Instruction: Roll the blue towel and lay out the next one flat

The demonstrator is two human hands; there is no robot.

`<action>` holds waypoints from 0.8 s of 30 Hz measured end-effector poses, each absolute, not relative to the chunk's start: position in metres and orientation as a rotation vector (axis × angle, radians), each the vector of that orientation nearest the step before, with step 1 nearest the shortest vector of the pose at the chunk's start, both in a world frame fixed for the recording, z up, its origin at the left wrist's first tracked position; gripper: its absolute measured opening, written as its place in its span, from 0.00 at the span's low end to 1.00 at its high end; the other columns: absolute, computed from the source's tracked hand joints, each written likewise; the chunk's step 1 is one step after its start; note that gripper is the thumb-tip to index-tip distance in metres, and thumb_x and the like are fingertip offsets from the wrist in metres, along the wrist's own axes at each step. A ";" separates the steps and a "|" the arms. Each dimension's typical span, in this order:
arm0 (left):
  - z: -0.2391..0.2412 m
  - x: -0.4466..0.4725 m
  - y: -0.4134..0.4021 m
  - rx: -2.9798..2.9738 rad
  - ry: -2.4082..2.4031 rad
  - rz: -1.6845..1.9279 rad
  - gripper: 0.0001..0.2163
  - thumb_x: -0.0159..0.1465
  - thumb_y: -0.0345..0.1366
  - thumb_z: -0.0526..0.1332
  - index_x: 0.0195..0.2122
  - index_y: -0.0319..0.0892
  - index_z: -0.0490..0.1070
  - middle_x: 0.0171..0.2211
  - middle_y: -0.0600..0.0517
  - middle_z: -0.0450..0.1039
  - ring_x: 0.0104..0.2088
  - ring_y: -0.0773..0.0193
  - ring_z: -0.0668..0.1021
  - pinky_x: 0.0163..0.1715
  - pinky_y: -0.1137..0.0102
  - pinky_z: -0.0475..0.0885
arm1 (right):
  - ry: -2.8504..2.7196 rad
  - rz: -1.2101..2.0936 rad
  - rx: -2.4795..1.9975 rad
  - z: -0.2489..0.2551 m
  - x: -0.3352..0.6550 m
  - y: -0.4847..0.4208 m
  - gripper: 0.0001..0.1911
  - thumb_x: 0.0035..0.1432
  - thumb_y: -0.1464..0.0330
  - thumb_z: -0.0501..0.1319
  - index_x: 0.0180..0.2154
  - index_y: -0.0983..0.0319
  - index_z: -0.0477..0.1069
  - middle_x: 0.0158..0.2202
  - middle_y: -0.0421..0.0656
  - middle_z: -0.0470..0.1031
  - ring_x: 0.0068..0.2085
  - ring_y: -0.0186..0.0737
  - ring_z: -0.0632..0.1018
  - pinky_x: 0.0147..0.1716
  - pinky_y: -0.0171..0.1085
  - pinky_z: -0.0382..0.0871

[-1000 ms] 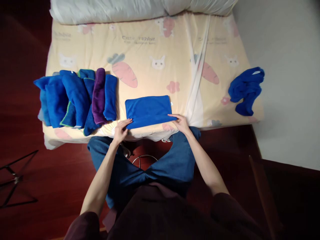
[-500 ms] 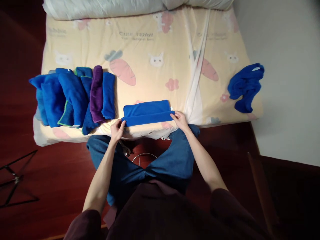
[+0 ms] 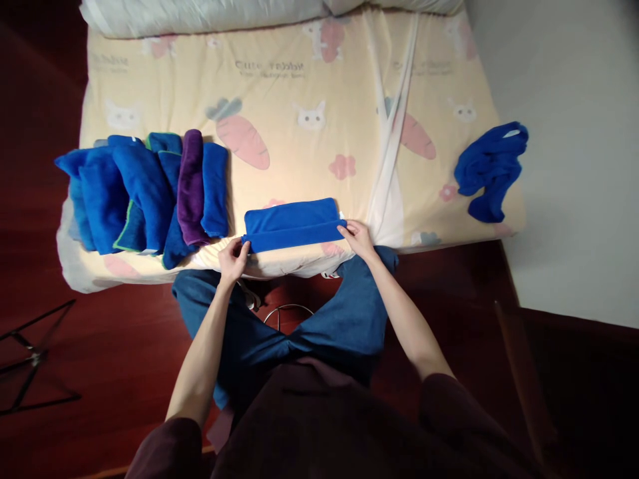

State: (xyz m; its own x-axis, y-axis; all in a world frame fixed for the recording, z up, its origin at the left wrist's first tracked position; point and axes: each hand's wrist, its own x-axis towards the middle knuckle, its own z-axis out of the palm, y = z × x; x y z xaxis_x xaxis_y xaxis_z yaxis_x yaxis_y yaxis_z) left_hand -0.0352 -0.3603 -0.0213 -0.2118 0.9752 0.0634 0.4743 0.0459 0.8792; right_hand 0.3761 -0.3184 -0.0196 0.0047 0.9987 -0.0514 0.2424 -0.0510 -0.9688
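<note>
A blue towel [image 3: 294, 223] lies near the front edge of the bed, its near part folded over in a long strip. My left hand [image 3: 233, 258] pinches the left end of that strip. At the opposite end, my right hand [image 3: 357, 237] grips the strip's right corner between thumb and fingers. A small white tag peeks out beside the right fingers. To the left sit a rolled blue towel [image 3: 215, 189] and a rolled purple towel [image 3: 190, 186], close together.
Several more blue and green-edged towels [image 3: 102, 199] are heaped at the left. A crumpled blue towel [image 3: 492, 166] rests by the right edge. A pale quilt [image 3: 200, 16] runs along the back of the bed [image 3: 299, 159]. Black metal stand legs [image 3: 34, 359] are on the floor.
The view has shifted very slightly. Both hands keep their hold on the folded strip, and the towel looks the same.
</note>
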 end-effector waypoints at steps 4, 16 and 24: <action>-0.018 -0.034 -0.362 1.489 1.778 1.116 0.21 0.66 0.56 0.64 0.44 0.40 0.77 0.34 0.47 0.81 0.34 0.57 0.82 0.38 0.64 0.78 | -1.337 1.103 -1.421 -0.016 0.373 -0.319 0.24 0.58 0.47 0.69 0.40 0.60 0.78 0.33 0.43 0.81 0.36 0.42 0.81 0.39 0.40 0.79; -0.013 -0.025 -0.381 1.518 1.863 1.167 0.20 0.66 0.52 0.65 0.43 0.39 0.80 0.35 0.46 0.81 0.34 0.58 0.81 0.40 0.63 0.78 | -1.361 0.966 -1.458 -0.017 0.372 -0.322 0.22 0.55 0.50 0.72 0.42 0.61 0.78 0.30 0.41 0.76 0.32 0.39 0.78 0.35 0.40 0.77; -0.011 -0.025 -0.379 1.494 1.929 1.099 0.19 0.64 0.51 0.66 0.42 0.39 0.80 0.35 0.46 0.81 0.35 0.56 0.82 0.42 0.62 0.78 | -1.504 0.819 -1.532 -0.015 0.373 -0.325 0.24 0.60 0.51 0.69 0.49 0.61 0.77 0.35 0.44 0.79 0.35 0.41 0.80 0.39 0.42 0.80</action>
State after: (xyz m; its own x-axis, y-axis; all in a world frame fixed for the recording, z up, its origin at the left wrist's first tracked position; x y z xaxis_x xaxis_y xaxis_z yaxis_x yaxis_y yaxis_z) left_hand -0.0255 -0.3791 -0.0109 -0.3034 0.9464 0.1106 0.5779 0.0905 0.8111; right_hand 0.3725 -0.3251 -0.0149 0.0754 0.9928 0.0933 0.4600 0.0484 -0.8866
